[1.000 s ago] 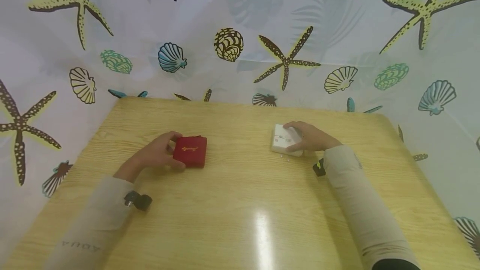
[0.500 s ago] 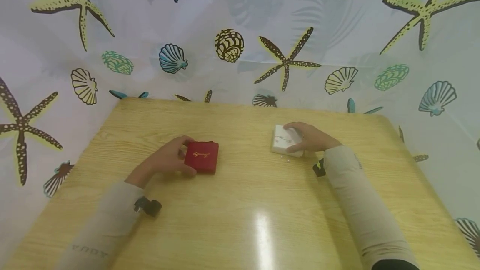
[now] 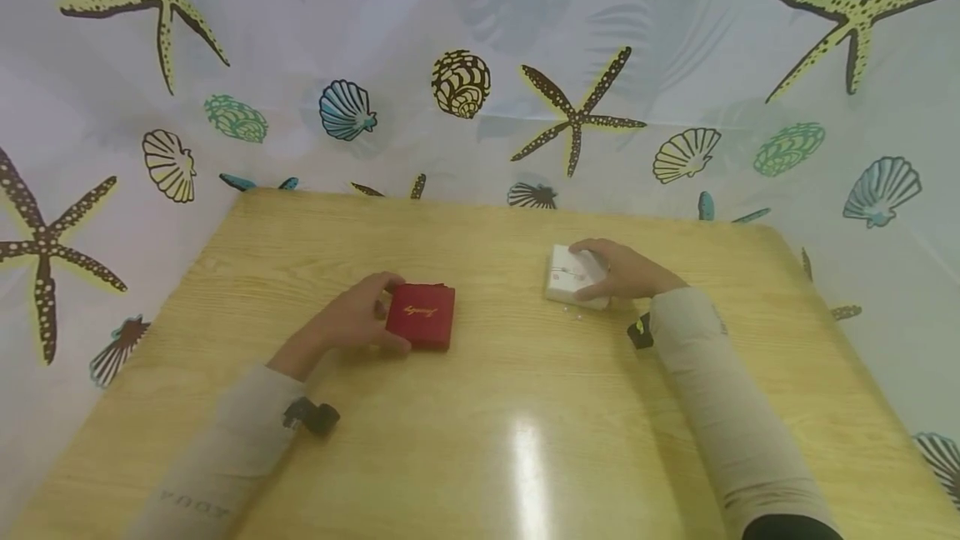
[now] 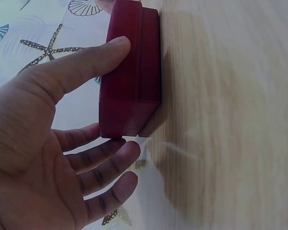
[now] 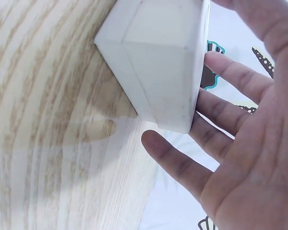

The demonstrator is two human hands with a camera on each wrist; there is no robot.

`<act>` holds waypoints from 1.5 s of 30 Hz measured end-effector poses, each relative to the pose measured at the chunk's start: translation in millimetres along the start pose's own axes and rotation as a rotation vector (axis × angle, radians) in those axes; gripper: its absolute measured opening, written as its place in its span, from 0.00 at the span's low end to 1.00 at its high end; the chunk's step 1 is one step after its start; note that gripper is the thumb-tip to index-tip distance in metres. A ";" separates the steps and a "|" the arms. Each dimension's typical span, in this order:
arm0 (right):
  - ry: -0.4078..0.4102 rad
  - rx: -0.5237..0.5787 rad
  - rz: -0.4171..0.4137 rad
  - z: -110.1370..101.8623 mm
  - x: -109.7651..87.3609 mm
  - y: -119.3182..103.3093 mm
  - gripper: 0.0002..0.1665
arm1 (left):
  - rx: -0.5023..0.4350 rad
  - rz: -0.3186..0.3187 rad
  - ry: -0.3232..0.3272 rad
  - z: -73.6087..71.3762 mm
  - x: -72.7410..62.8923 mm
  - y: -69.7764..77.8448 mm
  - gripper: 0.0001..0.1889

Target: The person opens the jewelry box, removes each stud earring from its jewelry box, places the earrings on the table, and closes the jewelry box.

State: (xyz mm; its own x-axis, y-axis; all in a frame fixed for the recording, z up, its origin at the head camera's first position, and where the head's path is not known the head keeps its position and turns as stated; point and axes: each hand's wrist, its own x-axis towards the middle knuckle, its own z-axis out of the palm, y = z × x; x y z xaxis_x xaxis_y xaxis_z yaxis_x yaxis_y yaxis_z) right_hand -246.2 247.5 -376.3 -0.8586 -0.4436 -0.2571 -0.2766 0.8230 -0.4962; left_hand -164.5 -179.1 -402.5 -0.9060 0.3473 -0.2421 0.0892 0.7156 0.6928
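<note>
A red jewelry box (image 3: 422, 315) with gold lettering on its lid rests on the wooden table left of the middle. My left hand (image 3: 352, 323) grips it from its left side, the thumb on the near side and a finger at the far corner. In the left wrist view, the thumb presses the side of the red box (image 4: 125, 96) while the lower fingers spread below it. Farther right lies a white box (image 3: 570, 272) with a small print on top. My right hand (image 3: 630, 269) holds it between thumb and fingers; the right wrist view shows its pale side (image 5: 158, 67).
Two tiny pale specks (image 3: 579, 317) show on the table just in front of the white box. Around the back and sides of the wooden table (image 3: 480, 440) hangs a white cloth (image 3: 405, 40) printed with starfish and shells. A bright reflection streaks the near tabletop.
My left hand has moved the red jewelry box to the right and slightly nearer, closer to the white box. The right hand and white box have stayed in place.
</note>
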 end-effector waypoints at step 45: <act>0.222 -0.085 -0.208 5.0 -14.4 -61.7 0.43 | -0.067 0.013 -0.016 54.5 2.6 37.8 0.58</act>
State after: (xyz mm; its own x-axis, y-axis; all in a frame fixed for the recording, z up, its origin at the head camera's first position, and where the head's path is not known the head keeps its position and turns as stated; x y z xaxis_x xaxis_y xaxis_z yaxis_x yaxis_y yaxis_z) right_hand -214.6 201.3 -346.1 -0.8504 -0.5250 0.0345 -0.4833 0.7536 -0.4457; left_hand -140.9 -118.2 -413.9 -0.8981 0.3661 -0.2435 0.0723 0.6693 0.7395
